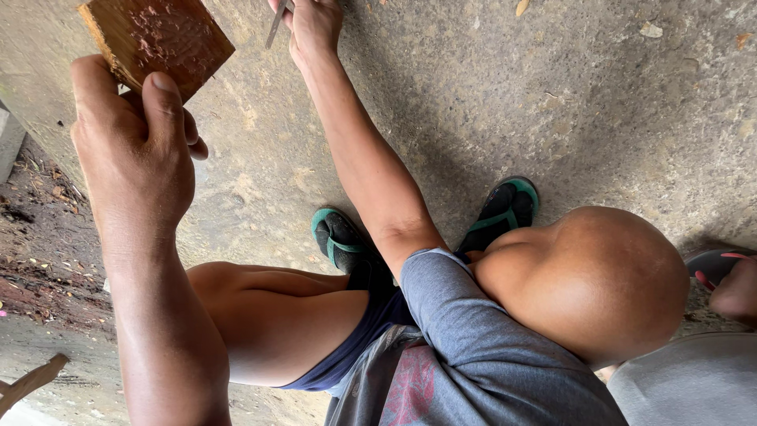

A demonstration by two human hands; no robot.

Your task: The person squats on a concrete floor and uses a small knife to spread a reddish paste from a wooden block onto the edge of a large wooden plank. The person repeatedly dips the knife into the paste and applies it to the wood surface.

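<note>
From my remote seat the biggest thing in view is the concrete floor [552, 95], rough and grey, with a strip of dark soil and leaf litter along its left edge. Over it the person squats, both knees bare, a grey shirt [473, 355] and dark blue shorts below, and two black sandals with teal straps [505, 209] planted flat on the concrete. At the right edge a second person's grey clothing and a bit of a limb show beside a red-strapped sandal; I keep those apart from the wearer's own hands.

The left hand [138, 146] is raised close to the camera, its grip closed on the lower corner of a reddish-brown wooden block [158, 35], thumb pressed across the near face. The block's broad face is scarred with shallow cuts and its long axis runs up and to the left.

The right hand [314, 24] reaches out at the top of the view, closed around a thin grey metal tool [276, 24], seemingly a blade or chisel; its tip is cut off by the frame. The block lies left of that tool, near but not touching, and the left hand alone carries it.

A pale wooden stick [31, 383] lies at lower left.
</note>
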